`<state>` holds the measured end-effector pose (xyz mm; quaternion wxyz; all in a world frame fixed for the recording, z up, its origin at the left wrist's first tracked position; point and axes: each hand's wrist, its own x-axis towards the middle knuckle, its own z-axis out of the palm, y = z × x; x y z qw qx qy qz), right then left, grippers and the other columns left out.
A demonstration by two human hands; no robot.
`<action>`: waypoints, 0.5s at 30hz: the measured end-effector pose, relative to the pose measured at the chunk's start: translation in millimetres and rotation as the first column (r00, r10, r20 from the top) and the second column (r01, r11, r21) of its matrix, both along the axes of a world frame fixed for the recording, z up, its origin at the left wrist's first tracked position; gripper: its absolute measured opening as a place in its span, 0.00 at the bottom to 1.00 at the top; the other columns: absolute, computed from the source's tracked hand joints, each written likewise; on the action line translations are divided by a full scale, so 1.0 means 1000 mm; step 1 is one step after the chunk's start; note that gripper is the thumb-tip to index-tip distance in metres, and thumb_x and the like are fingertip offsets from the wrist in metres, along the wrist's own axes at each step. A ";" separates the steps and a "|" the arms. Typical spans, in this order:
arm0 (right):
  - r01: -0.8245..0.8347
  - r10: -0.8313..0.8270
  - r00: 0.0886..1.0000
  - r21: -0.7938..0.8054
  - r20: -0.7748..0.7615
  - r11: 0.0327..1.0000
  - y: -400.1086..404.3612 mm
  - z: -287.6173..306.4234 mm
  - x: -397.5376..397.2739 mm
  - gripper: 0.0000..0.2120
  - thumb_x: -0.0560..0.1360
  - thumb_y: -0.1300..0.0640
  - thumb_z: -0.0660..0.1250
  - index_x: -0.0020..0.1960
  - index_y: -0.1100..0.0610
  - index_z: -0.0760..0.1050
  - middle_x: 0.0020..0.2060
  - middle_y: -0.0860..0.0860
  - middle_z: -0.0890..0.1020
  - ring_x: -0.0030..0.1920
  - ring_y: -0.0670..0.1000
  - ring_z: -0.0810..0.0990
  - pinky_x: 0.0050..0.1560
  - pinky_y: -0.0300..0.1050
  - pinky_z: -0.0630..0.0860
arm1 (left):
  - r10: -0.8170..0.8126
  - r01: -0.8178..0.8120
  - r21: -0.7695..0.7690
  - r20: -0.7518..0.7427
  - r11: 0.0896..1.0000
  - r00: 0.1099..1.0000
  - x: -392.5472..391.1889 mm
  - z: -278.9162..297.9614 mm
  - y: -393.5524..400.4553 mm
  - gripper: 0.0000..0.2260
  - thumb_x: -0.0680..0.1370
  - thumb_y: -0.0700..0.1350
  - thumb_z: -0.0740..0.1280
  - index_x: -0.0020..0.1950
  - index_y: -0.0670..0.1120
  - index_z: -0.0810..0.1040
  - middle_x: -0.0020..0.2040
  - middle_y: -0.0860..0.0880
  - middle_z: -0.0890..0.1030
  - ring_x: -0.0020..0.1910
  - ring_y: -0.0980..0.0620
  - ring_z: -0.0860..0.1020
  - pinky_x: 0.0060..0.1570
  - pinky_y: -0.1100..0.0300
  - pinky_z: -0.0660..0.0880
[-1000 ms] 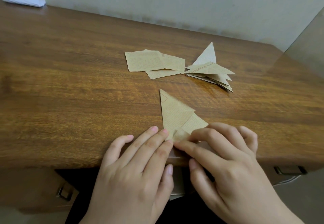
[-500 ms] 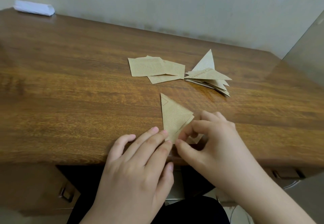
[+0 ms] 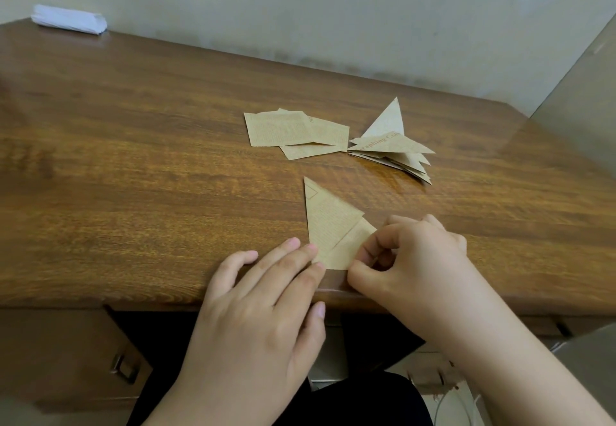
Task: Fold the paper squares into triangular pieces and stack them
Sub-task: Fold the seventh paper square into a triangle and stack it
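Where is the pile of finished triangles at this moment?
The pile of folded triangles lies on the wooden desk, right of centre in the head view, beside the flat squares.

The left hand (image 3: pixel 263 295) lies palm down at the near edge of the tabletop (image 3: pixel 133 165), fingers straight, fingertips pressing the folded paper (image 3: pixel 330 225). The right hand (image 3: pixel 410 259), just right of that paper, has curled fingers pinching its lower right flap.

Half-folded piece (image 3: pixel 328 225) at desk (image 3: pixel 133 158) front edge; behind it paper squares (image 3: pixel 293 133), triangle stack (image 3: pixel 395 148) to their right
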<state>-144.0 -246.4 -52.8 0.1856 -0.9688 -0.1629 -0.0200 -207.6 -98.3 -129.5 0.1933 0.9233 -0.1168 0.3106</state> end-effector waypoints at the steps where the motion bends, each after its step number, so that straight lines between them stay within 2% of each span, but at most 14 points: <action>1: 0.002 -0.002 1.000 -0.003 -0.006 1.000 -0.002 0.001 0.000 0.09 0.69 0.47 0.67 0.32 0.48 0.76 0.35 0.43 0.75 0.51 0.47 0.67 0.55 0.45 0.57 | -0.001 0.001 -0.004 -0.005 1.000 1.000 0.000 0.000 0.000 0.14 0.74 0.48 0.61 0.53 0.46 0.83 0.59 0.51 0.80 0.62 0.54 0.75 0.59 0.52 0.67; 3: 0.001 -0.001 1.000 0.011 -0.011 1.000 -0.007 0.002 0.001 0.09 0.69 0.47 0.67 0.32 0.48 0.76 0.35 0.44 0.76 0.52 0.47 0.69 0.57 0.47 0.59 | -0.005 0.005 -0.010 -0.015 1.000 1.000 -0.001 0.000 0.000 0.14 0.74 0.48 0.61 0.54 0.46 0.83 0.59 0.51 0.80 0.63 0.54 0.75 0.60 0.52 0.67; 6: -0.052 0.052 0.998 0.015 0.031 0.999 -0.018 -0.001 0.005 0.08 0.69 0.49 0.67 0.32 0.49 0.76 0.36 0.44 0.77 0.49 0.45 0.70 0.60 0.48 0.63 | -0.007 0.006 -0.016 -0.030 1.000 1.000 -0.001 0.001 -0.001 0.15 0.74 0.49 0.61 0.53 0.46 0.82 0.59 0.51 0.81 0.62 0.53 0.76 0.59 0.52 0.67; 8: -0.164 0.156 0.980 0.057 0.122 0.985 -0.026 -0.005 0.005 0.06 0.69 0.47 0.67 0.36 0.47 0.76 0.39 0.42 0.75 0.48 0.43 0.69 0.57 0.44 0.66 | -0.011 0.010 -0.018 -0.047 1.000 0.999 -0.002 0.004 0.000 0.15 0.74 0.49 0.60 0.52 0.47 0.83 0.58 0.51 0.81 0.61 0.54 0.76 0.60 0.51 0.66; 10: -0.336 0.323 0.937 0.091 0.133 0.937 -0.034 -0.005 0.002 0.09 0.69 0.42 0.66 0.46 0.44 0.78 0.47 0.37 0.75 0.56 0.41 0.71 0.57 0.40 0.67 | -0.026 0.024 -0.024 -0.065 0.999 0.998 -0.001 0.008 0.002 0.14 0.74 0.50 0.60 0.50 0.48 0.82 0.57 0.53 0.81 0.61 0.55 0.76 0.61 0.51 0.65; 12: -0.487 0.483 0.870 0.018 0.100 0.873 -0.041 -0.012 0.000 0.18 0.69 0.41 0.67 0.58 0.43 0.76 0.59 0.35 0.75 0.67 0.42 0.68 0.64 0.46 0.66 | -0.051 0.050 -0.024 -0.069 0.998 0.996 0.000 0.012 0.008 0.12 0.74 0.50 0.60 0.48 0.50 0.81 0.56 0.55 0.81 0.61 0.57 0.75 0.63 0.51 0.63; 14: -0.542 0.547 0.828 -0.074 0.124 0.837 -0.043 -0.018 0.001 0.20 0.71 0.42 0.66 0.62 0.43 0.73 0.63 0.35 0.74 0.71 0.41 0.64 0.65 0.53 0.66 | -0.085 0.084 -0.017 -0.072 0.996 0.994 0.001 0.014 0.015 0.10 0.74 0.50 0.60 0.47 0.50 0.80 0.55 0.57 0.81 0.60 0.59 0.76 0.65 0.50 0.62; 15: -0.555 0.561 0.814 -0.087 0.149 0.827 -0.042 -0.021 0.003 0.18 0.72 0.44 0.66 0.62 0.43 0.74 0.62 0.36 0.75 0.70 0.41 0.66 0.64 0.55 0.68 | -0.101 0.100 -0.021 -0.077 0.995 0.992 0.002 0.015 0.018 0.09 0.74 0.50 0.61 0.46 0.51 0.80 0.54 0.58 0.81 0.59 0.59 0.76 0.66 0.50 0.61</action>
